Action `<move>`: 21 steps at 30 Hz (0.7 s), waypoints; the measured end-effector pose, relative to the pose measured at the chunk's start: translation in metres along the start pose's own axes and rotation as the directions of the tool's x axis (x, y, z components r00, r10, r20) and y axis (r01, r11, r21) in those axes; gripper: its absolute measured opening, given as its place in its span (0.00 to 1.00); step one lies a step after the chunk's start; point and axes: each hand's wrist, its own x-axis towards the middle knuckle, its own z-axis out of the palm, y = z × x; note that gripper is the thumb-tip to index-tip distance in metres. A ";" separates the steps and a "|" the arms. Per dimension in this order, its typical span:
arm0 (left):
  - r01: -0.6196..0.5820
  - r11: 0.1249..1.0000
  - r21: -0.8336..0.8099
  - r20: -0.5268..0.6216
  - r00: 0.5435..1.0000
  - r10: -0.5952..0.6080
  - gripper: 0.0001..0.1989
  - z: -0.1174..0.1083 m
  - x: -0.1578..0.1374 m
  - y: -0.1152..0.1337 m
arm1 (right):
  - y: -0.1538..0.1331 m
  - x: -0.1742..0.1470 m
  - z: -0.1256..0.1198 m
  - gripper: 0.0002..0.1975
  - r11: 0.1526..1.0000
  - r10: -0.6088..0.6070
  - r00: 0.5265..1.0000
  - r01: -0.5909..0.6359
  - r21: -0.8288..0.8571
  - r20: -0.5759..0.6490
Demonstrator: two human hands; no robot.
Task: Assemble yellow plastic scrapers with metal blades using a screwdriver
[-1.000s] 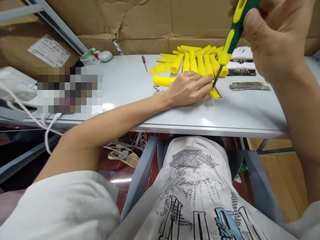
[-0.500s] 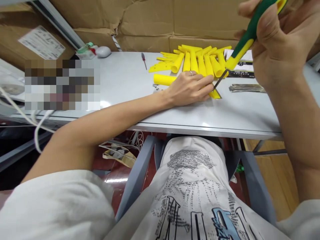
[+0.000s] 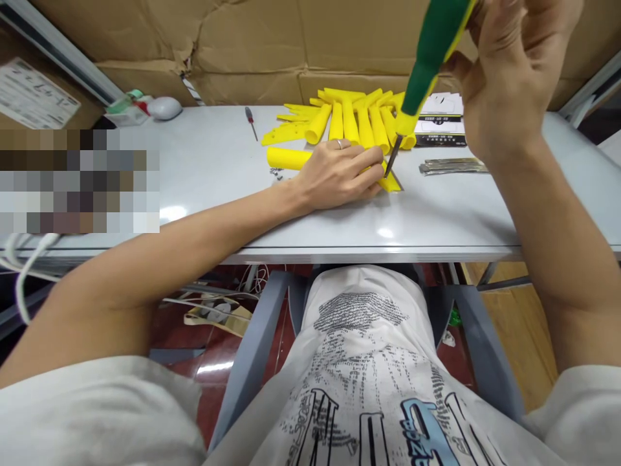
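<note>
My left hand (image 3: 342, 173) is closed over a yellow plastic scraper (image 3: 287, 158), pressing it to the table. The scraper's tubular handle sticks out to the left, and its flat head with a thin dark edge shows on the right. Above it, my right hand (image 3: 514, 77) grips a screwdriver (image 3: 421, 68) with a green and yellow handle, its top cut off by the frame. The screwdriver's shaft points down, with the tip at the flat head beside my left fingertips. Whether the tip sits in a screw is too small to tell. Small screws (image 3: 276, 173) lie under the scraper's handle.
Behind my hands lies a pile of yellow scrapers (image 3: 349, 116). Thin metal strips (image 3: 453, 166) and printed boxes (image 3: 440, 123) are at the right. A small screwdriver (image 3: 250, 122) and a white computer mouse (image 3: 163, 108) are further left. Cardboard (image 3: 252, 52) stands along the back.
My right hand has swung left and the screwdriver stands more upright, its tip still at the flat head. My left hand keeps holding the scraper. The whole view has shifted slightly.
</note>
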 end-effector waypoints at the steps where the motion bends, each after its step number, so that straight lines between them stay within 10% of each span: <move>1: 0.003 1.000 0.001 -0.011 1.000 -0.003 0.27 0.000 0.000 0.000 | -0.003 0.001 0.002 0.27 1.000 0.006 1.000 -0.006 -0.012 0.005; 21: -0.091 0.985 0.145 -0.138 0.984 0.111 0.19 0.002 -0.005 0.002 | -0.022 -0.005 -0.011 0.31 0.954 0.153 0.984 -0.124 -0.273 0.088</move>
